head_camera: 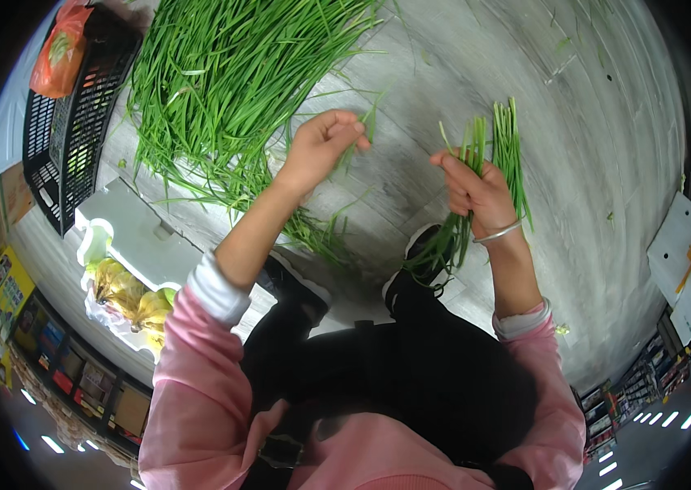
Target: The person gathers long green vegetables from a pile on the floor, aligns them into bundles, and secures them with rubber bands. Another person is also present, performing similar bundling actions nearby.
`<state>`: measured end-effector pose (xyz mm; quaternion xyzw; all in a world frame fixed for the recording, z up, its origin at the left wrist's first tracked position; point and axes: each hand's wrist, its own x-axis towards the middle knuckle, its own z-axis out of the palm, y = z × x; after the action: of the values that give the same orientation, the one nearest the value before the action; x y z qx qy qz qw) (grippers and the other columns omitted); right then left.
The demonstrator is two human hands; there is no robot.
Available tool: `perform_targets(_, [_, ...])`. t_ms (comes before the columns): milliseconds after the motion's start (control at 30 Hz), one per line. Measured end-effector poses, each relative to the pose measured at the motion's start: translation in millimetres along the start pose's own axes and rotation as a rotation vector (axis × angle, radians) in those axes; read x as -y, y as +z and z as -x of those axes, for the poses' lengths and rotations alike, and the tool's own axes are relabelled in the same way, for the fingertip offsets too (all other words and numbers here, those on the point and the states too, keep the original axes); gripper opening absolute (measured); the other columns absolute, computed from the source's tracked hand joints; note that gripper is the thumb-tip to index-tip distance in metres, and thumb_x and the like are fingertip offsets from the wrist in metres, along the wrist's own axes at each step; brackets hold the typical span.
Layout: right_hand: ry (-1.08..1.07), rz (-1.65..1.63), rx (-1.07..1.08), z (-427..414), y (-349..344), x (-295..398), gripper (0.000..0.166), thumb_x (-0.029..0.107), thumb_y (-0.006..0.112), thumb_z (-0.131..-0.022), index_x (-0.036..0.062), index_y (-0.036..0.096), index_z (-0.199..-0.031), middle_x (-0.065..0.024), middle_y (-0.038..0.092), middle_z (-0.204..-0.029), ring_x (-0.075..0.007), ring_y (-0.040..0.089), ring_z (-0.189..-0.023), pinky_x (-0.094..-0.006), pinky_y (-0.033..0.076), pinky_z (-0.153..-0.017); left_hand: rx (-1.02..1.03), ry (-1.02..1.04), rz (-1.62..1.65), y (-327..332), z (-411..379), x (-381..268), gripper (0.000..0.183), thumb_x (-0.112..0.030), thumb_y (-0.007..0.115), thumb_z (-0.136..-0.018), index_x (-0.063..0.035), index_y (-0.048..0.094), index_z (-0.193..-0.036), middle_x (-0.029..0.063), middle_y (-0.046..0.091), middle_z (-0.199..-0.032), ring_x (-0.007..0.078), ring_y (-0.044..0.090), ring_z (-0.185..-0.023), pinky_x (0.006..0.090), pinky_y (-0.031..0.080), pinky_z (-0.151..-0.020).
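A large heap of long green garlic chives point(241, 79) lies on the wood-look floor ahead, left of centre. My left hand point(330, 147), fingers pinched together, holds a thin green strand or two beside the heap's right edge. In my right hand point(471, 184) is a small bunch of chives point(475, 138), pale stalk ends up and the leaves hanging down over my right shoe. Just beyond that hand, a separate neat bundle of chives point(507, 147) lies on the floor. Loose chive scraps point(321, 236) are spread between my left forearm and my feet.
At the far left stands a black plastic crate point(85, 116) with an orange plastic bag point(60, 58) on it. Nearer are a white foam box point(143, 229) and bagged yellowish produce point(131, 297). A white board or panel point(682, 251) is at the right. Store shelves line the lower edges.
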<state>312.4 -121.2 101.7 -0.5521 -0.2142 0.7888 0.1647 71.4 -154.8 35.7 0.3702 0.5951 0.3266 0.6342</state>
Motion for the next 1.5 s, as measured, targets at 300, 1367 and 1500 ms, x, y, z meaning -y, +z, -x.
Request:
perform_targets(300, [-0.146, -0.087, 0.105, -11.0, 31.7, 16.1, 0.020, 0.020, 0.063, -0.088, 0.0029, 0.066, -0.099, 0.0071, 0.045, -0.063, -0.0022, 0.033, -0.048, -0.0205, 0.024, -0.045, 0.196, -0.089, 0.561, 32.7, 35.6, -53.4, 0.013, -0.010, 0.054, -0.093, -0.0007, 0.058, -0.101, 0.0077, 0.065, -0.084, 0.0117, 0.059, -0.081, 0.0253, 0.045, -0.076])
perform_targets(1367, [-0.107, -0.119, 0.107, -24.0, -0.8, 13.5, 0.013, 0.020, 0.048, -0.096, 0.0069, 0.051, -0.093, 0.0014, 0.044, -0.067, -0.0085, 0.041, -0.056, -0.0251, 0.036, -0.053, -0.154, 0.164, -1.162, -20.3, -83.5, -43.3, 0.021, -0.034, 0.065, -0.081, -0.0152, 0.063, -0.089, 0.0068, 0.062, -0.084, 0.0308, 0.062, -0.068, 0.0421, 0.048, -0.054])
perform_targets(1500, [-0.005, -0.089, 0.099, -26.6, 1.5, 15.6, 0.010, 0.018, 0.053, -0.094, 0.0080, 0.052, -0.094, 0.0049, 0.038, -0.061, -0.0050, 0.034, -0.049, -0.0226, 0.030, -0.046, -0.481, 0.366, -1.253, -27.9, -146.0, -34.4, 0.023, -0.035, 0.065, -0.080, -0.0131, 0.063, -0.086, 0.0065, 0.061, -0.083, 0.0289, 0.061, -0.075, 0.0402, 0.048, -0.060])
